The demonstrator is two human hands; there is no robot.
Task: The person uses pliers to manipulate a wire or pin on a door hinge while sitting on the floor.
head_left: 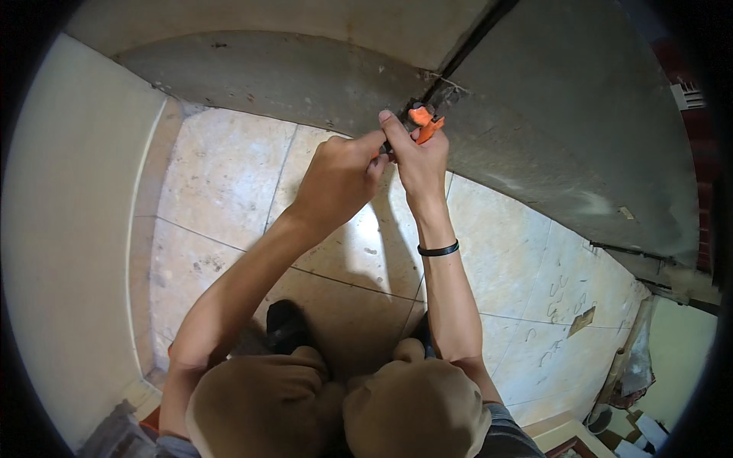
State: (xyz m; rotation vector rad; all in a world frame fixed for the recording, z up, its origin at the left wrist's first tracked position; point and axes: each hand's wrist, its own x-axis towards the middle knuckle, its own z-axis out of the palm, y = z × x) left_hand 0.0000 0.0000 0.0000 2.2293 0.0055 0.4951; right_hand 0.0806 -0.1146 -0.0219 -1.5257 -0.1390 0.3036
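Both of my hands meet low in front of the grey panels. My right hand (421, 156) is closed around a small orange-and-black tool (429, 130), its thumb pointing up and away. Two orange ends stick out past the fingers; its exact kind cannot be made out. My left hand (340, 172) is closed at the near side of the same tool, thumb and fingers pinched by a dark part between the hands. Fingers hide most of the tool. Just beyond it, a dark gap (466, 53) runs between two panels, with a thin frayed strand at its lower end.
A grey panel (565, 114) rises at right, another lower grey strip (267, 72) at left. Tiled floor (221, 168) lies below, with small debris and a brown scrap (582, 322). A pale wall (69, 214) borders the left. Clutter (637, 435) sits at the lower right.
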